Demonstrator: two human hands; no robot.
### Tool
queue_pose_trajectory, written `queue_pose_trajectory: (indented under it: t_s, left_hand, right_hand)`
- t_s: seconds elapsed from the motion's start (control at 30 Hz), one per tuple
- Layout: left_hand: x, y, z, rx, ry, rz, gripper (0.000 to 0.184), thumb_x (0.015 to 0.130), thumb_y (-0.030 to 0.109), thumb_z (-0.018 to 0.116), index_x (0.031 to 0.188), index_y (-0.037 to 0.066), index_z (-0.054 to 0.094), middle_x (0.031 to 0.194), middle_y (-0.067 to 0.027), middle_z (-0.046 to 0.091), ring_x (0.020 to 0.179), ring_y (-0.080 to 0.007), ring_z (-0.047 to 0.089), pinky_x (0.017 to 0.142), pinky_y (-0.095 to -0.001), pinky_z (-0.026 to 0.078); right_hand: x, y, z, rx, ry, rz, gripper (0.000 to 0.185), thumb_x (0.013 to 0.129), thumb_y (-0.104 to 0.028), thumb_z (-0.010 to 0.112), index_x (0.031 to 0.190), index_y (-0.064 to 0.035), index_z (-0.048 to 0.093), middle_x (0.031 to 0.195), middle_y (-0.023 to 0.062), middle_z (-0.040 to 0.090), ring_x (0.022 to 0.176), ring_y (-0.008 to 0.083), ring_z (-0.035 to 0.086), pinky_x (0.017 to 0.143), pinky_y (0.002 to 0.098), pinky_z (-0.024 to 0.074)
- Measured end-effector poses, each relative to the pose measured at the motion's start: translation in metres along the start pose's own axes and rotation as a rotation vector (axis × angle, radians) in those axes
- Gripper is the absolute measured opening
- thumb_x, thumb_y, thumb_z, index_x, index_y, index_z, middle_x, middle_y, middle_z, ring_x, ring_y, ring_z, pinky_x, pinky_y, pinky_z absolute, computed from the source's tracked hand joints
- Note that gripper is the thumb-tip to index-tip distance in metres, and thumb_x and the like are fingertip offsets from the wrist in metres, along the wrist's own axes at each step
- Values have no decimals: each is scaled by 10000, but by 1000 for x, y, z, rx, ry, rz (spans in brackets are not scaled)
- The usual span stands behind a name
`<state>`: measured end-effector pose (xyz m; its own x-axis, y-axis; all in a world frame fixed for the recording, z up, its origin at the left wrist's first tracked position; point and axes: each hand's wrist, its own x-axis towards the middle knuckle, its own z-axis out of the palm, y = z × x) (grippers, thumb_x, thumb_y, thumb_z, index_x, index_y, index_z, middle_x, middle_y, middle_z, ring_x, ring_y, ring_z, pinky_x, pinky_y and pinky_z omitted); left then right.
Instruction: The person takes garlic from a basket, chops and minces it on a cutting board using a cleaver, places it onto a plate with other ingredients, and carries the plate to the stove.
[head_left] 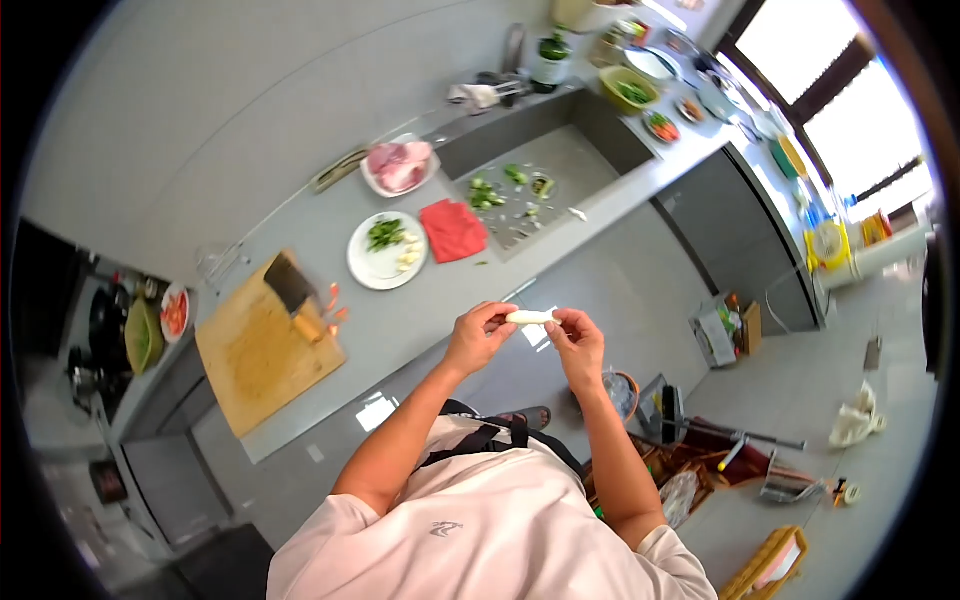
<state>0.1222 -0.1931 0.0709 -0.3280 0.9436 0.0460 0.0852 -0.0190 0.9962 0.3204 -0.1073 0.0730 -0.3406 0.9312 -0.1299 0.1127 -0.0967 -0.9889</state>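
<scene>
A short, pale white stick-shaped piece of vegetable [532,317] is held level between my two hands, in front of my body and over the floor beyond the counter's edge. My left hand [480,335] pinches one end between thumb and fingers. At the other end, the fingertips of my right hand [577,348] close on it. Its exact kind is too small to tell. On the counter nearby is a white plate [365,262] with chopped greens [385,234] and peeled garlic cloves [409,255]. A red cloth [453,230] lies beside the plate.
A cleaver [290,286] lies on the wooden cutting board [255,370] at left. Raw meat [398,165] sits in a white dish. The steel sink [590,150] holds vegetable scraps. A green bowl [628,90] stands at the far corner. Behind my right arm, a bin [622,395] stands on the floor.
</scene>
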Motion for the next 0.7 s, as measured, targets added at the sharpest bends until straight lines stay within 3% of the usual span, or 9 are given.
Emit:
queue_pose_trajectory:
  t_s: [0.17, 0.2, 0.3, 0.7]
  left_hand:
    - [-41, -37, -120, 68, 294, -97, 279, 955, 36, 740, 1232, 17, 708, 987, -85, 765, 865, -133, 721, 781, -294, 594]
    - [-49, -44, -140, 90, 332, -126, 277, 956, 40, 740, 1231, 19, 709, 970, -83, 770, 852, -128, 720, 773, -291, 590]
    - [-57, -61, -189, 145, 367, -172, 256, 959, 63, 740, 1210, 16, 718, 957, -79, 775, 829, -130, 724, 772, -290, 585]
    - [9, -149, -253, 256, 526, -261, 272, 953, 41, 695, 1223, 25, 719, 1034, -126, 773, 915, -202, 738, 842, -333, 583]
  right_hand:
    - [3, 11, 136, -134, -201, 34, 294, 911, -87, 816, 1186, -22, 735, 971, 44, 760, 865, 114, 686, 802, 284, 556]
    - [2, 15, 161, -148, -226, 2, 268, 925, -80, 806, 1179, -23, 740, 902, 10, 725, 789, 85, 630, 685, 254, 508]
    - [3, 12, 214, -261, -250, 19, 244, 933, -121, 797, 1147, -12, 755, 923, 54, 760, 846, 121, 688, 786, 291, 552]
    - [88, 61, 313, -438, -260, 17, 256, 946, -250, 780, 1063, -22, 778, 842, 67, 751, 759, 162, 682, 735, 331, 549]
